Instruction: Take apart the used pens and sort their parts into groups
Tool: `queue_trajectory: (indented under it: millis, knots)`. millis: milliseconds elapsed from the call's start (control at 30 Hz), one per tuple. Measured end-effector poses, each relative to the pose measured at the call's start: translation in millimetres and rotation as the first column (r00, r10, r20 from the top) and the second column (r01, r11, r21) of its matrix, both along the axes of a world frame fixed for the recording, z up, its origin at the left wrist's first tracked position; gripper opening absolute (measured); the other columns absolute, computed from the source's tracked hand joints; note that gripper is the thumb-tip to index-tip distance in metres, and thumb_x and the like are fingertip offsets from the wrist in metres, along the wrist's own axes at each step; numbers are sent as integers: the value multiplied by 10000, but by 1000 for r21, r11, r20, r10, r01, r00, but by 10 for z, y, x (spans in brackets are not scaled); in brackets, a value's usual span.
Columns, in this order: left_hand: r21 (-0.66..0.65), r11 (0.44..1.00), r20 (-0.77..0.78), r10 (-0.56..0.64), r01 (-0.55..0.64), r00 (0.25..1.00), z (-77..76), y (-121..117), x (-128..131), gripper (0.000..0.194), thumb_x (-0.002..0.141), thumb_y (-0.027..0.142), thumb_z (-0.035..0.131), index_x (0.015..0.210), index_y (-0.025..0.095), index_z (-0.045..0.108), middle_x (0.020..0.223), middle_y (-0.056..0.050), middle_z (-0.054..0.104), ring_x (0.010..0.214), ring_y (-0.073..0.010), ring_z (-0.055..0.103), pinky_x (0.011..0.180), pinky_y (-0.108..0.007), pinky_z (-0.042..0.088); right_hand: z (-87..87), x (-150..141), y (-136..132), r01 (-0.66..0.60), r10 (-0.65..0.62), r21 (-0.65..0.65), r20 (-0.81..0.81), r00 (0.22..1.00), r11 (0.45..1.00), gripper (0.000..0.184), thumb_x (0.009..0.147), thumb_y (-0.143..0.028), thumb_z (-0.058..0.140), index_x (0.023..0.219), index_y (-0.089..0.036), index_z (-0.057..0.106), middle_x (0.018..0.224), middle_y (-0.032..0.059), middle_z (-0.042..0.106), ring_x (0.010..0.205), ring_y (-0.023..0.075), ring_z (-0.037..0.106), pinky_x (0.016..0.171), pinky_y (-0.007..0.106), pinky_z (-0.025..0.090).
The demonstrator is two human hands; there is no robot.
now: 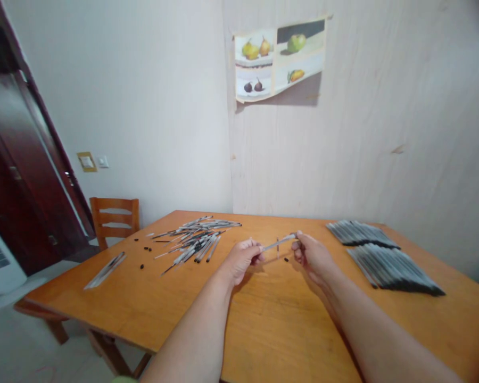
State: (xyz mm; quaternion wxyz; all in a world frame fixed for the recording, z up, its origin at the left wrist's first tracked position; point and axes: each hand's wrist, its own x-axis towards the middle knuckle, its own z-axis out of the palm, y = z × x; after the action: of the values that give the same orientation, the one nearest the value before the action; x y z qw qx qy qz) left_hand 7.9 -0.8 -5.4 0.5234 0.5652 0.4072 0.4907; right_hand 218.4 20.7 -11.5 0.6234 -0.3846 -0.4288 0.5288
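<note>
A slim clear-grey pen (pixel 277 243) spans the gap between my two hands above the middle of the table. My left hand (pixel 242 259) pinches its left end between thumb and fingers. At the other end, my right hand (pixel 309 252) grips the pen with the thumb and index finger, the remaining fingers curled. On the wood just below lie a small black cap (pixel 286 259) and a thin dark piece (pixel 278 244) that I cannot make out well. Left of my left hand spreads a loose heap of pen parts (pixel 199 239), pointing various ways.
Two neat rows of pens, one farther back (pixel 359 234) and one nearer (pixel 395 268), lie at the right of the wooden table (pixel 279 340). At the left are a clear packet (pixel 106 270) and several small black bits (pixel 142 266). A chair (pixel 115 218) stands beyond the left edge.
</note>
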Motion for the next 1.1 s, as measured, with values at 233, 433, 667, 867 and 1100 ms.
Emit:
queue_trajectory:
  millis: [233,433,667,867,1100]
  knots:
    - [-37,997,-147,-68,63,987,64,-77,31,264,786,399,624,792,137,596,701,-31,639,586,-102,522,597,-231,384,12,-30,-36,-12,8,64,57,998,998,315,783,-454,700,694,-180,572,629,-8,595,457,64,447,422,204,326]
    - [-50,988,-214,-156,148,964,86,-130,117,353,781,486,649,850,145,590,680,2,606,530,-80,450,535,-221,314,51,-142,-119,-125,116,67,130,985,990,339,799,-483,688,703,-178,574,625,-17,591,470,67,431,454,216,317]
    - [-26,993,-227,-117,114,967,91,-146,171,260,813,418,618,833,168,551,653,44,526,516,-75,364,522,-221,264,58,-177,-129,-117,107,55,150,983,992,362,789,-499,688,672,-176,575,615,-10,585,471,70,414,459,227,295]
    - [-3,991,-213,-131,133,968,92,-154,192,225,850,389,581,838,166,555,637,56,462,569,-81,366,573,-214,277,65,-170,-115,-154,149,65,79,986,986,339,764,-490,716,698,-178,600,618,-2,602,488,76,432,470,223,308]
    - [-69,987,-162,-153,144,975,125,-184,201,276,837,448,580,861,176,540,619,64,445,502,-70,328,486,-218,211,97,-168,-136,-174,173,60,24,985,983,329,743,-474,737,701,-179,597,648,-2,614,503,75,462,472,214,331]
